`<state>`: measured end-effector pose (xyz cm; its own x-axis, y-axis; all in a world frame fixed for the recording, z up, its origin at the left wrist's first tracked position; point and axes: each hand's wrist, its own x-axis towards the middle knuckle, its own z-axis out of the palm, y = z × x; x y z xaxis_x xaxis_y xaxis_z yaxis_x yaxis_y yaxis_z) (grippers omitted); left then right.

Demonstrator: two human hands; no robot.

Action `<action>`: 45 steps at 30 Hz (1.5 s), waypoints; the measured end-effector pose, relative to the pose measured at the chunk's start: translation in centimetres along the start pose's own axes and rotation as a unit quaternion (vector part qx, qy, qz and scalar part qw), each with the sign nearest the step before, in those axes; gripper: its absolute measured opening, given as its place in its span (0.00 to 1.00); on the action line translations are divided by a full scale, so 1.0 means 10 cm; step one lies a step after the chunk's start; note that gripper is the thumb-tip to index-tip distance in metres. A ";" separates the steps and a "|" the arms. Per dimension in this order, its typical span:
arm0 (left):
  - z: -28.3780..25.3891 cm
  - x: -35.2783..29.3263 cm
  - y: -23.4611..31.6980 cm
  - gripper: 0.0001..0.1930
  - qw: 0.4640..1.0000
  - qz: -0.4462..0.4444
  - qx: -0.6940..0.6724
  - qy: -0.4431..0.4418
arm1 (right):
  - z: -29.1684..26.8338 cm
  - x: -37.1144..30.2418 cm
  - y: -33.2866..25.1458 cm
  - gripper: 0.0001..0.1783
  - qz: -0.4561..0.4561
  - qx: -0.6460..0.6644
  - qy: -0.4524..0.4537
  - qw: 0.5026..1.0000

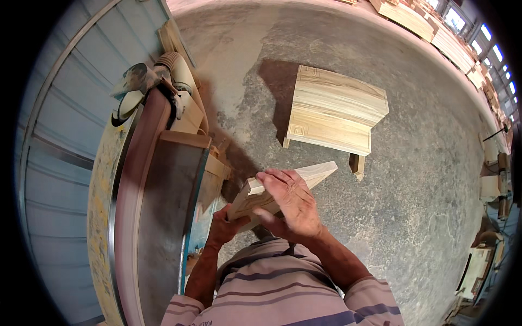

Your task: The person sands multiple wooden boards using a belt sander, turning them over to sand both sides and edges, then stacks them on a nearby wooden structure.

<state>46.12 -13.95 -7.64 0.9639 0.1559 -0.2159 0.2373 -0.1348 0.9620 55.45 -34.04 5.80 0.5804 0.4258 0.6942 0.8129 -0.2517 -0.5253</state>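
Wooden board point(317, 173) sits tilted in my view, gripped at its left end by the left hand point(224, 227); the right hand point(293, 205) lies over it, fingers extended, thumb spread. Leftward I see a belt sander point(140, 168); beyond, wooden panels point(337, 111).

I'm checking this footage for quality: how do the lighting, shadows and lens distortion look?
All in the head view: the machine's belt and blue wall curve strongly, and the corners go black; windows at upper right glare white; a dark shadow lies left of the pale wooden panels; the right hand and held board look fairly sharp.
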 end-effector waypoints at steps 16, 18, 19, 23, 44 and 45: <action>0.05 0.08 -0.02 0.18 0.998 -0.051 -0.040 -0.015 | -0.54 -1.74 1.04 0.29 0.530 -0.004 0.177 0.830; 0.09 0.11 0.04 0.18 0.999 -0.045 -0.022 -0.011 | -0.44 -1.88 1.06 0.29 0.551 0.083 0.215 0.802; 0.12 0.13 0.07 0.18 0.999 -0.044 0.000 -0.014 | -0.40 -1.92 1.09 0.30 0.573 0.120 0.231 0.777; 0.28 0.31 0.19 0.14 0.998 0.005 0.060 -0.037 | -0.19 -2.00 1.16 0.33 0.594 0.284 0.247 0.711; 0.84 1.28 1.23 0.12 0.985 0.159 0.008 0.062 | 0.46 -2.73 2.09 0.36 0.730 0.325 0.189 0.571; 0.87 1.31 1.36 0.10 0.975 0.198 -0.075 0.065 | 0.47 -2.80 2.15 0.34 0.733 0.317 0.217 0.562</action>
<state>63.03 -22.25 1.21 0.9505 0.2452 0.1907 -0.1797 -0.0665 0.9815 56.39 -47.31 -27.24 0.6725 -0.1217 -0.7300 -0.6542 0.3636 -0.6632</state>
